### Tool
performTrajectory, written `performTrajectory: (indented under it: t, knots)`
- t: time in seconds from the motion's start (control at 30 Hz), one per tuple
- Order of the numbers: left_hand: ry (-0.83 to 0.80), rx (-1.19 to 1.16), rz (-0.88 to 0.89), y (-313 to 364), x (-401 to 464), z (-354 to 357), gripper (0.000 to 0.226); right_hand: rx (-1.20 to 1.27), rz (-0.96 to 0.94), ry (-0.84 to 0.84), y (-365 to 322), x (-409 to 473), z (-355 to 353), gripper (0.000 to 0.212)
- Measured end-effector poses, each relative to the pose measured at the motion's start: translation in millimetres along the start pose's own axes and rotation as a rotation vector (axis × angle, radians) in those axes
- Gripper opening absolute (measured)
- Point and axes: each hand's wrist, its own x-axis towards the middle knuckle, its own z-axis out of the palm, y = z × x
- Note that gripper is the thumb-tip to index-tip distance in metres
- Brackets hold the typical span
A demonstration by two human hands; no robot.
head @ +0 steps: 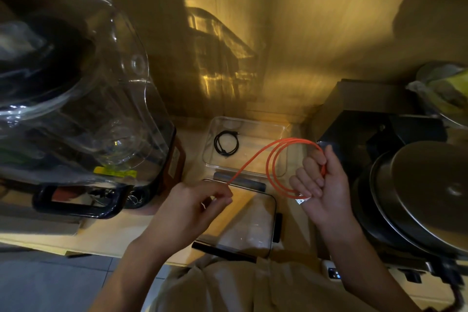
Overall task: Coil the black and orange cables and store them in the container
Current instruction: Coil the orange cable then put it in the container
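The orange cable (272,159) hangs in two loops from my right hand (323,185), whose fingers curl round the loops above the near right corner of the clear container (283,129). A straight run of the cable slants down left to my left hand (195,205), which pinches it between thumb and fingertips. The black cable (226,144) lies coiled on the left side of the container's floor. The container's clear lid (243,225) lies flat on the wooden shelf just in front of the container.
A large clear bin (83,109) full of dark items stands at left, with a black handle (76,204) beside my left hand. Dark boxes (379,121) and stacked metal pans (417,197) crowd the right. A wooden wall closes the back.
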Motion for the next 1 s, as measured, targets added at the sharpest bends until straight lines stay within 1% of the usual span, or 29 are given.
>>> performTrajectory:
  t: [0.07,0.17,0.2,0.23,0.27,0.37,0.43,0.5,0.6,0.7,0.83,1.0]
  knots:
    - [-0.112,0.002,-0.029,6.6,0.4,-1.6,0.018,-0.012,0.0,0.01,0.0,0.3,0.3,0.043]
    - [-0.301,0.016,-0.079,13.3,0.4,-0.7,0.049,-0.018,-0.004,0.024,0.9,0.8,3.2,0.043]
    - [-0.343,0.032,-0.062,15.0,0.7,1.1,0.053,-0.024,-0.005,0.034,1.0,0.8,4.3,0.043]
    - [-0.367,0.048,-0.042,17.3,1.3,3.0,0.051,-0.032,-0.007,0.044,1.2,0.5,5.0,0.043]
    - [-0.371,0.068,-0.022,20.6,2.8,4.8,0.045,-0.039,-0.007,0.047,1.6,0.3,5.9,0.042]
    - [-0.31,0.121,0.085,29.5,7.2,9.5,0.023,-0.048,0.001,0.045,3.9,-0.2,7.5,0.041]
    - [-0.267,0.161,0.17,34.7,9.4,12.6,0.019,-0.053,0.008,0.039,6.6,-0.2,8.5,0.04]
    - [-0.185,0.176,0.234,39.6,11.7,16.8,0.016,-0.06,0.012,0.034,10.0,-0.2,9.7,0.04]
    - [-0.06,0.129,0.31,44.6,15.2,26.4,0.016,-0.061,0.005,0.043,14.8,-0.5,13.6,0.042]
    - [0.005,0.091,0.312,46.6,16.7,36.0,0.02,-0.055,-0.012,0.049,18.2,-1.0,18.5,0.045]
    - [0.115,0.057,0.296,49.0,17.8,45.2,0.017,-0.081,-0.039,0.089,22.8,-1.9,27.7,0.043]
    - [0.21,-0.021,0.214,49.7,22.6,53.0,0.016,-0.054,-0.022,0.107,32.4,-5.0,39.4,0.045]
